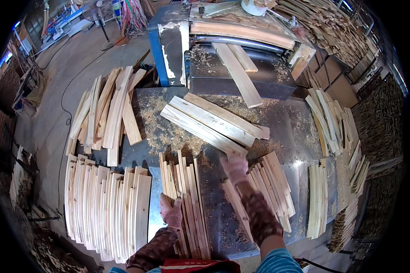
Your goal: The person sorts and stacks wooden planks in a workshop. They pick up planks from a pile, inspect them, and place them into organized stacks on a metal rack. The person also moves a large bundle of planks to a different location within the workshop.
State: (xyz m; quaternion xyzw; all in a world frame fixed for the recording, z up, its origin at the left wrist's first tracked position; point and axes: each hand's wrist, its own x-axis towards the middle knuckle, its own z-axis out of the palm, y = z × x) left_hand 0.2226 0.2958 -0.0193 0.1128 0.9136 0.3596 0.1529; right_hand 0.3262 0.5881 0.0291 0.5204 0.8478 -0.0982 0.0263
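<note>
My left hand (pixel 171 213), in a pinkish work glove, closes around the edge of a row of thin wooden slats (pixel 193 214) standing on edge on the metal table (pixel 223 227). My right hand (pixel 236 169), gloved the same way, reaches forward and grips the near end of a wooden board (pixel 200 128). That board lies slantwise against two more boards (pixel 214 119) in the middle of the table. My right fingertips are partly hidden at the board's end. Beneath my right forearm, another group of slats (pixel 269 186) fans out.
A planing machine (pixel 241 68) stands at the far side, with two boards (pixel 239 77) sticking out of it. A long row of slats (pixel 107 209) is at left, a loose heap (pixel 109 109) behind it. More slats (pixel 317 200) lie at right. Wood shavings (pixel 173 136) litter the table.
</note>
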